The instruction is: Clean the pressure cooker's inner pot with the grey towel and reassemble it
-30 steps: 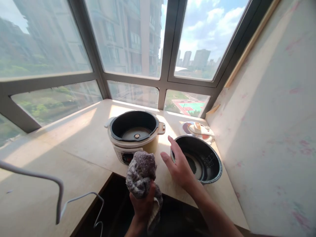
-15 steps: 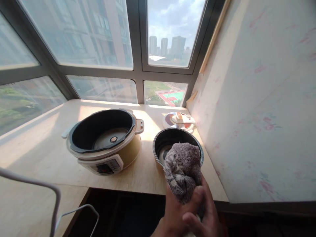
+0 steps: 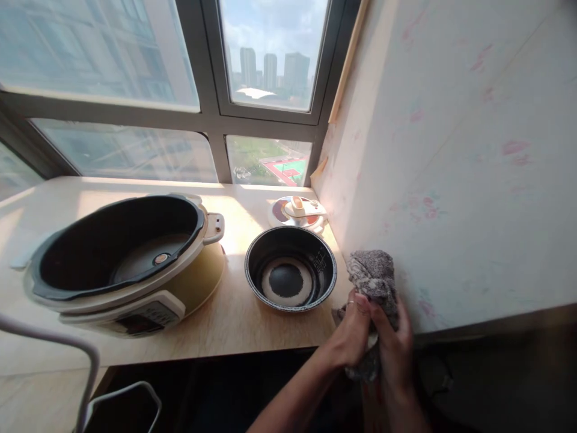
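A bunched grey-brown cloth [image 3: 373, 272] is gripped between my two hands, close to the wall at the right end of the wooden ledge. My left hand [image 3: 354, 331] closes round its left side, with a ring on one finger. On the other side my right hand [image 3: 395, 340] wraps the cloth, thumb across the front. Part of the cloth hangs below the hands. To their left stands a dark inner pot [image 3: 291, 270], upright, with a worn pale ring on its bottom; neither hand touches it. Farther left is the open electric pressure cooker body [image 3: 202, 282].
The cooker lid [image 3: 297, 211] lies behind the inner pot, against the wall. Windows line the back of the wooden ledge [image 3: 220, 328]. A bent white metal bar [image 3: 67, 340] stands at the lower left. The patterned wall [image 3: 451, 180] bounds the right side.
Both hands and the cloth have moved right, from over the inner pot to beside the wall, uncovering the pot. The view has turned to the right.
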Demonstrator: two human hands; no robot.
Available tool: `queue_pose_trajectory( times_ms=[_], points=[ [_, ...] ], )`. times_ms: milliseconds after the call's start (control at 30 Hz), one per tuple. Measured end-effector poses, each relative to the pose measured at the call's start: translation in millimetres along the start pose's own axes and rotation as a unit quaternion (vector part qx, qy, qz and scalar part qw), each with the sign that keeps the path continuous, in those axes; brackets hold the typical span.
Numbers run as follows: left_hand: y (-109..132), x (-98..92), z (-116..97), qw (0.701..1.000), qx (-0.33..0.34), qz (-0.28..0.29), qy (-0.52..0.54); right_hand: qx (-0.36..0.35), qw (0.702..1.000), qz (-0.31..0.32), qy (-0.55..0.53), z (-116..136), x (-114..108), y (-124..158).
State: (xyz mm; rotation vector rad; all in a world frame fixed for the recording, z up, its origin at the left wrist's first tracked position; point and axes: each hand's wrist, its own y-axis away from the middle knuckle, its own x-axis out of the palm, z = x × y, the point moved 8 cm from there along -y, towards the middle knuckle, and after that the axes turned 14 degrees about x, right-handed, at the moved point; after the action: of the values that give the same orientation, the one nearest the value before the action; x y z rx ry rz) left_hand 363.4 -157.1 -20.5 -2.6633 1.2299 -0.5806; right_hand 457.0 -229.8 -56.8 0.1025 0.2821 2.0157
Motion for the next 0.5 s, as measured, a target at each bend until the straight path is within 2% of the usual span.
queue_pose_trajectory(
  times_ms=[200, 300, 367, 500],
  points=[
    [-3, -13.4, 36, 0.994, -0.014, 0.007, -0.112, -0.032, 0.998, -0.008, 0.044, -22, 29, -52],
    [6, -15.7, 59, 0.983, -0.093, 0.004, -0.158, -0.082, 0.990, 0.036, 0.109, -25, 54, -76],
    [14, -18.9, 71, 0.975, -0.132, -0.021, -0.179, -0.110, 0.978, 0.053, 0.169, -27, 68, -88],
    [26, -27.3, 73, 0.972, -0.094, -0.076, -0.201, -0.154, 0.952, 0.048, 0.262, -30, 87, -100]
  ],
)
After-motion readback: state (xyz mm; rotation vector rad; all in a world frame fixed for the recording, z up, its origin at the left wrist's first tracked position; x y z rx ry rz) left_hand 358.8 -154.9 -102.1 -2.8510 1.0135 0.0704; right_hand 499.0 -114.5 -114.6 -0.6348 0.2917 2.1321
